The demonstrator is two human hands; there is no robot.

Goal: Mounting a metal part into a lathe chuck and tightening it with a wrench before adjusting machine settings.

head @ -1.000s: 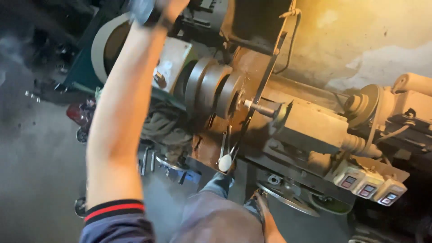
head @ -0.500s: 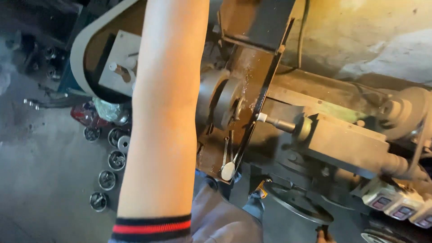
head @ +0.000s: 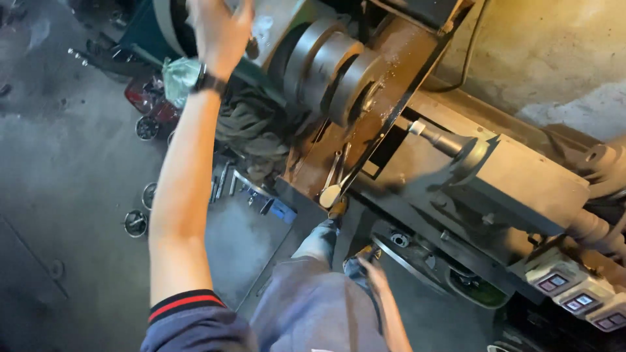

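Left hand [head: 218, 29] is up high at the lathe headstock [head: 277, 26], fingers spread wide and half curled, palm against the machine's upper housing; whether it has hold of anything there, I can't tell. Black wristwatch [head: 207, 82] on that wrist. Big grey stepped chuck [head: 332, 72] sits just right of the hand. Right hand [head: 375, 267] hangs low beside the carriage handwheel [head: 417, 261], loosely open, gripping nothing. Rags [head: 251, 130] lie heaped below the chuck
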